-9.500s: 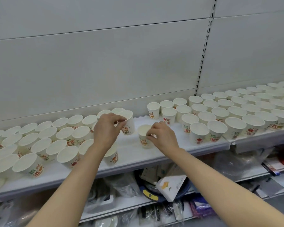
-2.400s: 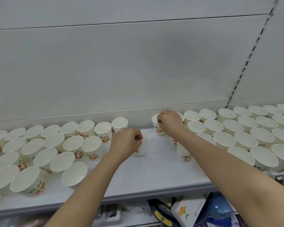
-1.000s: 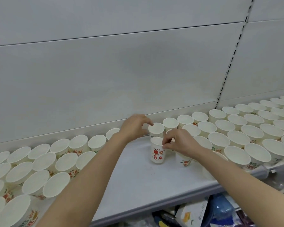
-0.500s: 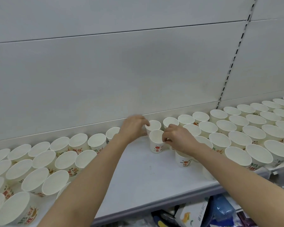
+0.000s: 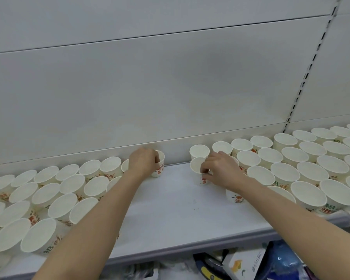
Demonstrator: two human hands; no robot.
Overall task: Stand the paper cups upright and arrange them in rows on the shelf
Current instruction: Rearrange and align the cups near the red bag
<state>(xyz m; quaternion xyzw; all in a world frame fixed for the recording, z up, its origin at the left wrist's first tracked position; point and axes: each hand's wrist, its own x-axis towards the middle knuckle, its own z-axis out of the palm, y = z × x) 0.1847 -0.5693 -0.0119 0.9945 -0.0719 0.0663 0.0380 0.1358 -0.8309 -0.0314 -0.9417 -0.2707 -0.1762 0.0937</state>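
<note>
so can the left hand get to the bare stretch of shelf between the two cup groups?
Probably yes: the left hand grips a cup right at the gap's edge, with nothing in between.

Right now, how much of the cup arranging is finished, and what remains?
Done: upright rows fill the shelf on both sides. In hand: the left hand grips a back-row cup; the right hand pinches a second-row cup. Left: the bare middle gap between the groups.
</note>
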